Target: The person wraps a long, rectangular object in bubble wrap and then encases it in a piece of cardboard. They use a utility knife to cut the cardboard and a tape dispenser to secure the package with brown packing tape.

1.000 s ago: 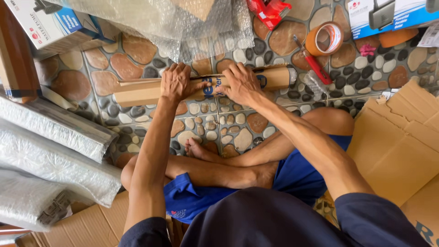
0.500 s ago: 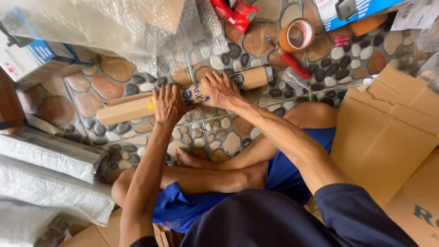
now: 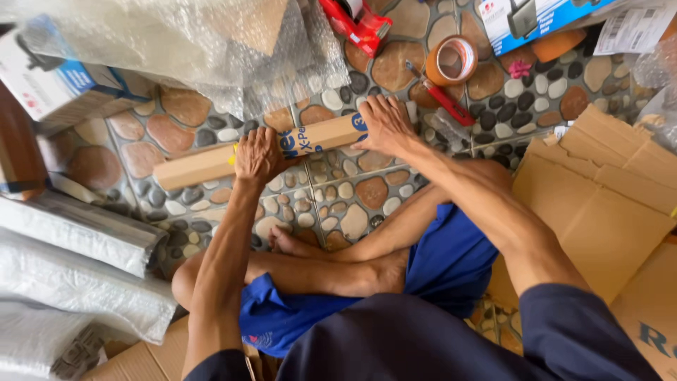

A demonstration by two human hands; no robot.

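- both arms reach forward and down over crossed bare legs to the pebble-pattern tile floor.
- the left hand lies palm-down on the middle of a long, narrow brown cardboard box, fingers curled over its far edge, clasping it.
- the right hand presses on the right end of the same box, fingers spread fairly wide and flat, covering that end; whether it grips the end cannot be told.
- the box lies slanted on the floor, left end nearer, right end farther, blue print between the hands.
- just beyond the right hand: a red-handled cutter, a roll of brown tape, a red tape dispenser.
- a bubble-wrap bundle lies behind the box, flat cardboard sheets at right, silvery wrapped rolls at left.
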